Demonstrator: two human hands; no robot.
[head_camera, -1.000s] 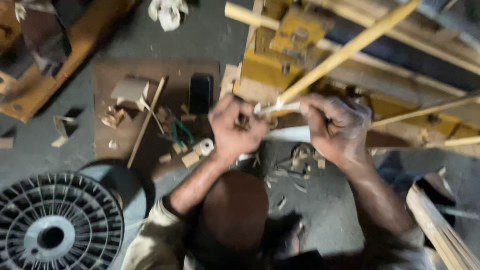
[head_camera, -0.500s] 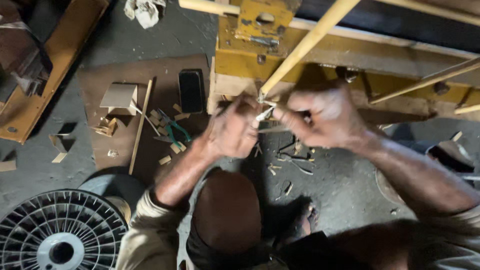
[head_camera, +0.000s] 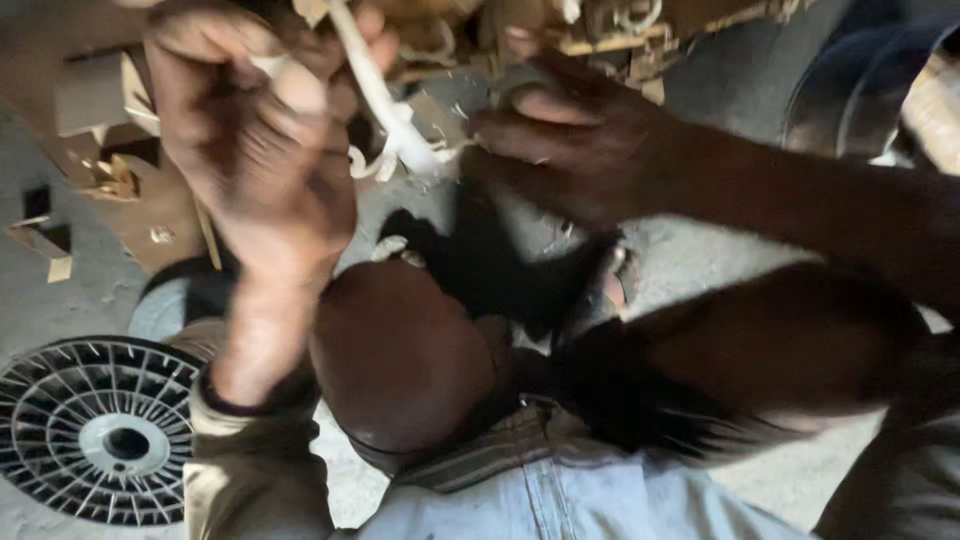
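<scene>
My left hand (head_camera: 250, 140) is raised close to the camera and blurred, its fingers closed around a pale, thin strip (head_camera: 375, 95) that curves down to the right. My right hand (head_camera: 580, 140) comes in from the right, and its fingertips pinch the strip's lower end beside a small pale lump (head_camera: 415, 155). Both hands hover above my bent knee (head_camera: 400, 350). The long bamboo stick from earlier is not visible.
A black round slatted grille (head_camera: 100, 430) lies on the grey floor at the lower left. Wood scraps (head_camera: 110, 170) sit on a brown board at the left. Yellowish wooden pieces (head_camera: 620, 35) cross the top edge.
The view has dropped much closer to the hands, which now fill the upper frame. The yellow frame and long stick have slid out of sight at the top.
</scene>
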